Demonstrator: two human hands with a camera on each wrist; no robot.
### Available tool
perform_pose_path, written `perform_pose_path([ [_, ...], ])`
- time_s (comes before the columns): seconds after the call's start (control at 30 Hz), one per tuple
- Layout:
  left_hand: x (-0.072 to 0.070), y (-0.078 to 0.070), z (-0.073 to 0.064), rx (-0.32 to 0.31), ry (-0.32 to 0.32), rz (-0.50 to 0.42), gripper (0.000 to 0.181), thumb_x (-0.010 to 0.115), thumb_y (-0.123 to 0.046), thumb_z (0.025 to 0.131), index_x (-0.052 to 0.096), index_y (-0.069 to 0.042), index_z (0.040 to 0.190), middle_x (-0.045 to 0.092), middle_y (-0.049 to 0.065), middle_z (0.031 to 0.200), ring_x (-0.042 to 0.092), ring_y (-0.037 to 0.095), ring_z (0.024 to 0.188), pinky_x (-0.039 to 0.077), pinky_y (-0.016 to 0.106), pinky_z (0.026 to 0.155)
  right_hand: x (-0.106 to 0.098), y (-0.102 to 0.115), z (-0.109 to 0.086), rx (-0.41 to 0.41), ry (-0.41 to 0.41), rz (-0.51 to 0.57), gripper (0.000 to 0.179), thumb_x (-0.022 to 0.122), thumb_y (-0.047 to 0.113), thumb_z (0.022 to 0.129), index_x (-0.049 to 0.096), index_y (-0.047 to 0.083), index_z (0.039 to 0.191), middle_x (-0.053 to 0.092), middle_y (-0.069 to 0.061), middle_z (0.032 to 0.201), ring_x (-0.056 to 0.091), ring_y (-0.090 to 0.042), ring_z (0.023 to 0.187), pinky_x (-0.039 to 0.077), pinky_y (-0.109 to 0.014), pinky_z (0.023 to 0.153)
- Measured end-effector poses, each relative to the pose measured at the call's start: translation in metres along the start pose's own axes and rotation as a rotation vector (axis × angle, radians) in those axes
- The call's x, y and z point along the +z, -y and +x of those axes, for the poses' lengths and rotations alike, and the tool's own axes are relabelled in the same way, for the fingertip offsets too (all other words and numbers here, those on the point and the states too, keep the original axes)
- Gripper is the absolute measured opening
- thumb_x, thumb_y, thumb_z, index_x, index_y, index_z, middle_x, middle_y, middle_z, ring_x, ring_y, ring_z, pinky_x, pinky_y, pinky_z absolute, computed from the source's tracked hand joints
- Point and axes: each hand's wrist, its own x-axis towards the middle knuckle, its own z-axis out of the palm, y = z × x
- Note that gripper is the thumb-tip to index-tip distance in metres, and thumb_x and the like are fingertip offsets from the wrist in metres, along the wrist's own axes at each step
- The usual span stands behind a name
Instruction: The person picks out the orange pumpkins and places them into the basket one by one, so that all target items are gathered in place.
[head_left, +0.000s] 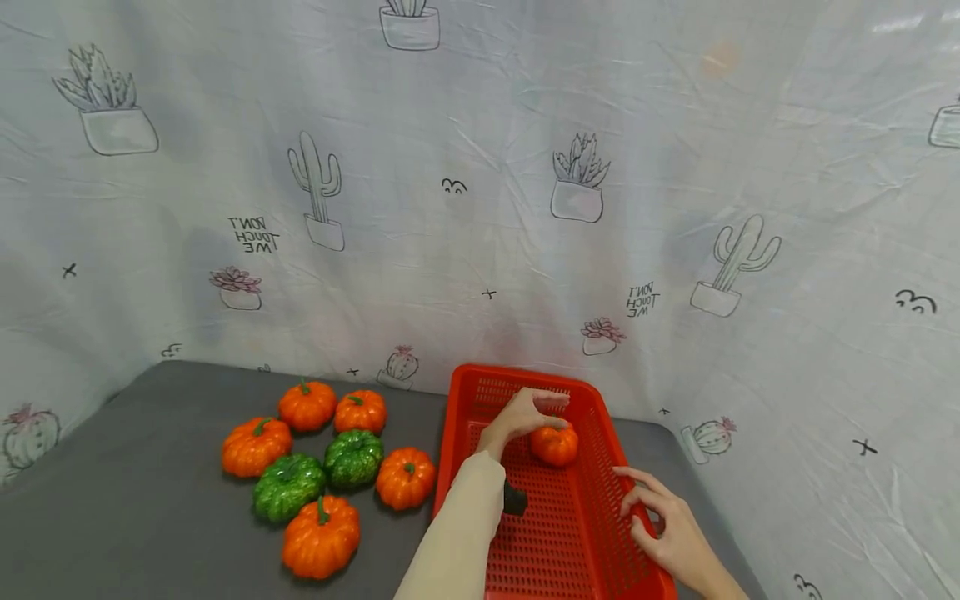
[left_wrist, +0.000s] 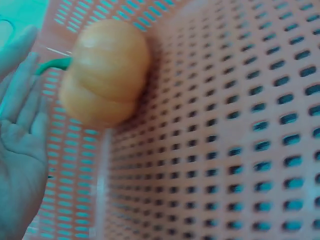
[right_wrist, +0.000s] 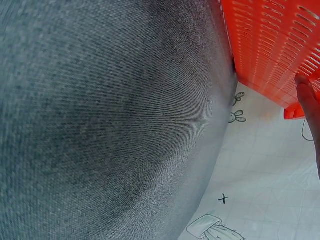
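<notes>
Fingers on the left hand are almost straight, with the thumb spread wide, and that hand has hold of nothing. It is right over an orange pumpkin that sits inside a red basket, toward the far end. The hand is very close to the pumpkin's green stem, which points at it, but I cannot tell if they touch.

The right hand is bent around the right edge of the basket and holds it there. One finger of it shows against the red wall in the right wrist view, and the rest is cut off. A cream sleeve covers the left arm. Something small and black shows under that wrist.

The basket is full of little holes and stands on a dark gray bench. To the left of it, seven more pumpkins sit close together on the bench. Five of those are orange, and two, in the middle of the bunch, are shiny green.

Behind it all hangs a white sheet with drawings of cactuses in pots and some backward words.
</notes>
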Motion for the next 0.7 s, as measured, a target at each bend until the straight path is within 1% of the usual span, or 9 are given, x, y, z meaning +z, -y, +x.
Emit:
perform_pose_path([
  [0.17, -0.011, -0.023, -0.003, -0.022, 0.109, 0.016, 0.048, 0.073, -0.016, 0.087, 0.059, -0.008, 0.132, 0.062, 0.007, 0.127, 0.056, 0.022, 0.12, 0.043, 0.034, 0.1, -0.001, 0.005, 0.001, 0.013, 0.011, 0.001, 0.041, 0.061, -0.02, 0.071, 0.059, 0.021, 0.08, 0.057, -0.014, 0.124, 0.018, 0.012, 0.046, 0.027, -0.014, 0.035],
  [0.27, -0.016, -0.04, -0.003, -0.03, 0.149, 0.048, 0.047, 0.072, -0.018, 0.088, 0.06, -0.009, 0.132, 0.063, 0.005, 0.127, 0.056, 0.018, 0.119, 0.044, 0.029, 0.098, -0.003, 0.007, 0.002, 0.011, 0.019, -0.007, 0.041, 0.061, -0.019, 0.071, 0.059, 0.021, 0.08, 0.056, -0.013, 0.124, 0.019, 0.012, 0.046, 0.028, -0.014, 0.035],
  [0.3, -0.018, -0.046, -0.003, -0.024, 0.152, 0.058, 0.046, 0.072, -0.02, 0.088, 0.06, -0.01, 0.132, 0.062, 0.004, 0.127, 0.056, 0.016, 0.118, 0.045, 0.027, 0.097, -0.004, 0.008, 0.002, 0.007, 0.02, -0.011, 0.041, 0.06, -0.019, 0.07, 0.059, 0.021, 0.08, 0.056, -0.013, 0.124, 0.019, 0.012, 0.046, 0.028, -0.014, 0.035],
  [0.4, -0.025, -0.063, -0.003, 0.017, 0.145, 0.029, 0.045, 0.07, -0.02, 0.09, 0.06, -0.012, 0.132, 0.061, 0.001, 0.129, 0.055, 0.012, 0.118, 0.045, 0.024, 0.095, -0.006, 0.008, 0.003, -0.006, 0.014, -0.025, 0.041, 0.06, -0.019, 0.069, 0.059, 0.021, 0.079, 0.057, -0.013, 0.124, 0.02, 0.012, 0.045, 0.027, -0.014, 0.035],
  [0.5, -0.035, -0.077, -0.005, 0.068, 0.131, -0.053, 0.042, 0.067, -0.016, 0.092, 0.059, -0.011, 0.133, 0.061, 0.005, 0.13, 0.056, 0.012, 0.119, 0.044, 0.024, 0.096, -0.007, 0.007, 0.005, -0.017, 0.009, -0.03, 0.041, 0.061, -0.019, 0.069, 0.059, 0.021, 0.079, 0.057, -0.013, 0.123, 0.02, 0.011, 0.045, 0.026, -0.014, 0.035],
  [0.57, -0.041, -0.084, -0.008, 0.086, 0.134, -0.093, 0.042, 0.065, -0.012, 0.092, 0.059, -0.009, 0.133, 0.061, 0.009, 0.129, 0.057, 0.012, 0.118, 0.045, 0.024, 0.096, -0.007, 0.007, 0.005, -0.02, 0.012, -0.03, 0.041, 0.061, -0.019, 0.069, 0.059, 0.02, 0.079, 0.057, -0.013, 0.123, 0.022, 0.01, 0.046, 0.027, -0.014, 0.035],
  [0.63, -0.047, -0.089, -0.013, 0.098, 0.154, -0.099, 0.042, 0.065, -0.008, 0.092, 0.058, -0.006, 0.133, 0.06, 0.013, 0.129, 0.058, 0.013, 0.117, 0.045, 0.024, 0.095, -0.005, 0.008, 0.003, -0.022, 0.018, -0.037, 0.04, 0.061, -0.019, 0.07, 0.059, 0.02, 0.079, 0.057, -0.013, 0.124, 0.022, 0.01, 0.046, 0.027, -0.014, 0.035],
  [0.7, -0.051, -0.092, -0.019, 0.103, 0.173, -0.072, 0.042, 0.065, -0.006, 0.092, 0.058, -0.004, 0.133, 0.059, 0.014, 0.129, 0.058, 0.013, 0.116, 0.046, 0.023, 0.094, -0.003, 0.009, 0.001, -0.02, 0.022, -0.037, 0.04, 0.061, -0.019, 0.069, 0.058, 0.02, 0.078, 0.057, -0.013, 0.124, 0.021, 0.011, 0.045, 0.027, -0.014, 0.035],
])
